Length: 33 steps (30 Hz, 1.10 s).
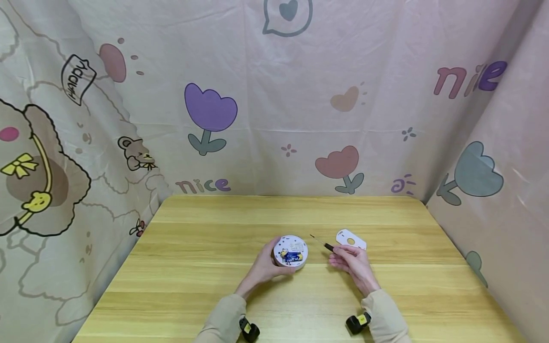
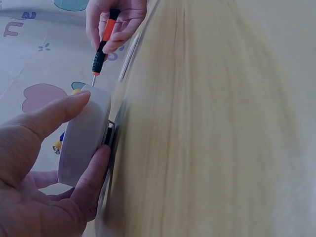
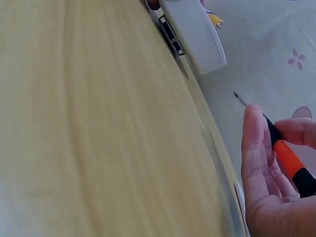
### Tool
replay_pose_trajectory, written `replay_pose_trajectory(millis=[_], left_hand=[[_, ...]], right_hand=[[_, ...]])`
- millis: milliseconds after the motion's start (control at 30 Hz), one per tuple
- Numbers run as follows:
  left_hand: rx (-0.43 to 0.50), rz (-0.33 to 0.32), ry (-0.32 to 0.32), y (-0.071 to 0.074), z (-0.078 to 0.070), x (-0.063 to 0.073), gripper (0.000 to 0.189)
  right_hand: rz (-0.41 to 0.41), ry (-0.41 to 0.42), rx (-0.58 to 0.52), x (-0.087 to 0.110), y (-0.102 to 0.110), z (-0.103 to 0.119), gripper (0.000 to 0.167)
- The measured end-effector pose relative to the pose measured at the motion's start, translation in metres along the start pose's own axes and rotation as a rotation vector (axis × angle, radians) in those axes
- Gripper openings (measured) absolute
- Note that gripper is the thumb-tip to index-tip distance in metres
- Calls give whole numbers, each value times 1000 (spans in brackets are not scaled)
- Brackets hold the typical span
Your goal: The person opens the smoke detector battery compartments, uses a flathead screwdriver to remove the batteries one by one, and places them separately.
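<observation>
My left hand (image 1: pixel 262 266) grips a round white device (image 1: pixel 294 247) by its rim, thumb on the near side. Its upturned face carries a blue and yellow part, and a yellow cylinder end (image 3: pixel 216 19) sticks out in the right wrist view. On the underside is a dark slotted bracket (image 3: pixel 171 35). Between thumb and fingers my right hand (image 1: pixel 355 267) pinches a screwdriver (image 2: pixel 107 37) with a black and orange handle. Its thin tip (image 3: pixel 236 94) points up and left, apart from the device. Beside the right hand lies a flat white plate (image 1: pixel 344 235) with a round hole.
The wooden table (image 1: pixel 206 238) reaches back to a printed cloth (image 1: pixel 274 162) hung behind it and along both sides. A small black camera (image 1: pixel 249 329) sits at the left wrist and another black camera (image 1: pixel 358 323) at the right.
</observation>
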<state>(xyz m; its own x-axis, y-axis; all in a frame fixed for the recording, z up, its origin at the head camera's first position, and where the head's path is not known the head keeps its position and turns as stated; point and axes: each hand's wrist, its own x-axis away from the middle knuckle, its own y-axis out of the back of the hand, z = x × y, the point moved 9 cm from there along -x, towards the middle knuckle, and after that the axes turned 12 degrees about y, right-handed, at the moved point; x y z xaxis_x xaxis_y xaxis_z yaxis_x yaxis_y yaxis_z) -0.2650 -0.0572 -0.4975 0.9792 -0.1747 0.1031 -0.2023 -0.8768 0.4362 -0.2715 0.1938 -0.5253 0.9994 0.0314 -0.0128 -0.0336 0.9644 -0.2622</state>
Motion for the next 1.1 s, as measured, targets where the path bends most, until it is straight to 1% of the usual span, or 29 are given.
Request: replay_pose_trajectory(millis=[100,300,467,567,833,1100], left_hand=[[-6,-8,-7,0,0,0,106],[-12,-13,-12,0,0,0,106],[-11,-9,-5,0,1,-1,106],[-10,-6,-1,0,1,0,107],[-5,-3,-3,0,0,1,105],[-8,-4,-7,1,1,1,104]], right_hand=[[-6,10,5,0,-1,-1,14],[-35,7,59,0,-4,-2,35],[-41,42,127,0,-7,2,40],[-60,63,177,0,-8,3,38],[-121,121,371,-1,-6,6,27],[-137,163,496,0,-8,11,21]])
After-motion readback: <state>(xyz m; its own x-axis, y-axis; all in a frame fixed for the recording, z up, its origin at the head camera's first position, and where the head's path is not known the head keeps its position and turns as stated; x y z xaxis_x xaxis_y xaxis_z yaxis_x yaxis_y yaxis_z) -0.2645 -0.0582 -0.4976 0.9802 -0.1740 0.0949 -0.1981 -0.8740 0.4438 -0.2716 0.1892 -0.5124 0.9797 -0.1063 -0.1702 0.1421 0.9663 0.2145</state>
